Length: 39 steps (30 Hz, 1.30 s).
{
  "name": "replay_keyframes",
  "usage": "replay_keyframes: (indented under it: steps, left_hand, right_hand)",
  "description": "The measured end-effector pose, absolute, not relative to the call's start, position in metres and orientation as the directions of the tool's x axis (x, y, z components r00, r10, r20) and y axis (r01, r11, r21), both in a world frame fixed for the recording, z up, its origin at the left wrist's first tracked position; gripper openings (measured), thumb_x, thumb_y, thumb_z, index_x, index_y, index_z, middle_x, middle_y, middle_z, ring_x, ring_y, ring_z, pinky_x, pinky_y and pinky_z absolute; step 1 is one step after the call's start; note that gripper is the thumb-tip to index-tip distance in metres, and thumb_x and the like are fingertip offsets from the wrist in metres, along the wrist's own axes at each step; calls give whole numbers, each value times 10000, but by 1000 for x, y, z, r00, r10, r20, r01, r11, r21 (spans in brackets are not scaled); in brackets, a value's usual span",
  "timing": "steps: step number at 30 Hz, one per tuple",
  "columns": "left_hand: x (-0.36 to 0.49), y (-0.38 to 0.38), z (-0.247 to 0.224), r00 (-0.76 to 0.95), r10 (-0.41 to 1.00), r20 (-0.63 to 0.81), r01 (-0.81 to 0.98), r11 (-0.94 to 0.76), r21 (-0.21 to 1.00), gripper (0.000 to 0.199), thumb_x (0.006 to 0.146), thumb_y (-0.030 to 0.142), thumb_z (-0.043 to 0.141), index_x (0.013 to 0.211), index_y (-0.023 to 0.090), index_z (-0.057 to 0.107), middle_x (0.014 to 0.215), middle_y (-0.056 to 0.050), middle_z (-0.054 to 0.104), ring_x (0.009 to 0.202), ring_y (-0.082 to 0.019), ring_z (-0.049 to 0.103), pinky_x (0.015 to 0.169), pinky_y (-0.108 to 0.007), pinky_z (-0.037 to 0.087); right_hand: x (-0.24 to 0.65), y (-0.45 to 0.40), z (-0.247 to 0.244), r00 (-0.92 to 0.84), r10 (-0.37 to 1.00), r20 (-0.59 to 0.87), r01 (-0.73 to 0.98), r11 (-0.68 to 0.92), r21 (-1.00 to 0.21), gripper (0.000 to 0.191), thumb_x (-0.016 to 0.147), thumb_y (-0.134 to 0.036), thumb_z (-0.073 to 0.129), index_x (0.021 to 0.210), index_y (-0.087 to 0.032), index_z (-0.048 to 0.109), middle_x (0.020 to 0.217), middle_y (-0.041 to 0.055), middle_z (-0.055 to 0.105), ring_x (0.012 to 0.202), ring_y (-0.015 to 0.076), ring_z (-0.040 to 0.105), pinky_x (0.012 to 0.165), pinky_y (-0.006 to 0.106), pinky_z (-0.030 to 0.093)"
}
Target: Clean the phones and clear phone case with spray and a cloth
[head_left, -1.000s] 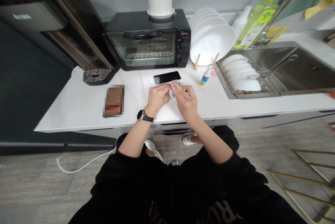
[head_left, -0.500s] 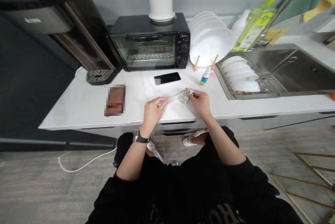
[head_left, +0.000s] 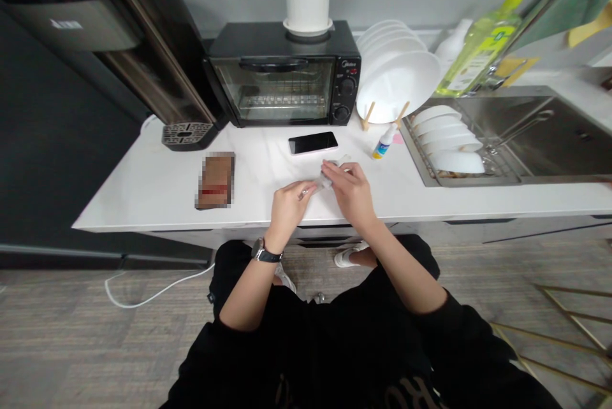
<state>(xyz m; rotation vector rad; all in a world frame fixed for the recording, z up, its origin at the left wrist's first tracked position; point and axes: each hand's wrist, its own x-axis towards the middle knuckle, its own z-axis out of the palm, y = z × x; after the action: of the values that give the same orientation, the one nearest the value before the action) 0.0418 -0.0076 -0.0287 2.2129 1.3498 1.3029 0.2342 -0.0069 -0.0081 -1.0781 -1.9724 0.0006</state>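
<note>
Above the counter's front edge, my left hand pinches one end of a pair of clear-framed glasses. My right hand is closed over the other end, fingers pressed on a thin greyish-white cloth wrapped about it. The lenses are mostly hidden by the fingers and cloth. Just beyond my hands a black-screened phone lies flat. A small spray bottle with a blue and yellow label stands to the right of it.
A pixelated brown item lies on the white counter at left, near a drinks dispenser. Behind are a toaster oven and racked white plates. The sink at right holds stacked bowls.
My right hand has moved left and turned over the glasses, its fingers now covering the cloth and lens end. My left hand keeps its pinch. The view has shifted slightly.
</note>
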Motion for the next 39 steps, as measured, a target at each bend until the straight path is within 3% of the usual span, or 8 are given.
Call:
replay_keyframes:
  steps: [3, 8, 14, 22, 28, 34, 36, 39]
  left_hand:
    - [39, -9, -27, 166, 817, 552, 623, -521, 583, 203, 941, 96, 600, 795, 168, 721, 761, -43, 770, 676, -166, 705, 669, -253, 532]
    - [37, -11, -28, 195, 792, 579, 631, -553, 544, 242, 925, 70, 559, 746, 172, 687, 722, -38, 737, 652, -166, 680, 642, -256, 507]
    - [41, -12, -30, 220, 758, 613, 576, -609, 545, 168, 1027, 224, 645, 1051, 195, 808, 1012, -63, 842, 867, -181, 793, 804, -265, 592]
    - [42, -13, -29, 222, 761, 610, 592, -602, 536, 176, 1034, 254, 648, 1066, 185, 807, 1000, -73, 839, 793, -168, 770, 786, -266, 597]
    - [37, -13, -29, 222, 760, 611, 632, -589, 503, 217, 940, 77, 573, 792, 170, 702, 739, -39, 738, 668, -172, 689, 649, -265, 522]
    - [37, -13, -30, 251, 735, 630, 647, -611, 456, 246, 949, 78, 537, 775, 174, 681, 737, -38, 727, 672, -167, 687, 640, -260, 513]
    - [38, -14, -31, 248, 749, 614, 662, -594, 457, 258, 980, 95, 540, 808, 177, 713, 756, -41, 744, 693, -169, 706, 665, -263, 535]
    - [39, -15, -33, 255, 752, 608, 628, -606, 488, 199, 1032, 176, 587, 1040, 192, 785, 968, -66, 823, 851, -184, 777, 794, -283, 600]
  right_hand:
    - [207, -24, -11, -384, 628, 677, 623, 718, -312, 469, 1047, -83, 499, 1487, -167, 639, 1479, 76, 703, 1101, 254, 587, 982, 428, 632]
    - [208, -31, -14, -449, 614, 649, 606, 743, -284, 560, 1046, -66, 492, 1575, -242, 544, 1534, 44, 660, 1132, 245, 610, 1006, 441, 637]
    - [261, 3, -18, -272, 663, 698, 725, 618, -305, 552, 1035, -41, 462, 1517, -261, 618, 1466, 46, 713, 1092, 271, 599, 943, 489, 635]
    - [260, 7, -16, -274, 643, 715, 712, 635, -299, 531, 1030, -40, 465, 1496, -227, 639, 1452, 56, 722, 1069, 282, 571, 957, 504, 622]
    - [211, -30, -18, -407, 611, 679, 571, 750, -332, 567, 1042, -61, 480, 1584, -219, 534, 1510, 77, 677, 1101, 254, 589, 986, 464, 639]
    - [212, -36, -16, -446, 621, 645, 558, 756, -343, 611, 1037, -51, 484, 1610, -262, 491, 1541, 48, 653, 1132, 248, 606, 1002, 465, 645]
    - [223, -30, -16, -436, 614, 658, 570, 754, -326, 598, 1032, -45, 484, 1588, -261, 526, 1531, 36, 664, 1122, 252, 604, 993, 464, 645]
    - [242, -14, -18, -346, 638, 688, 638, 697, -326, 595, 1011, -12, 466, 1540, -252, 591, 1496, 38, 692, 1112, 267, 599, 979, 482, 638]
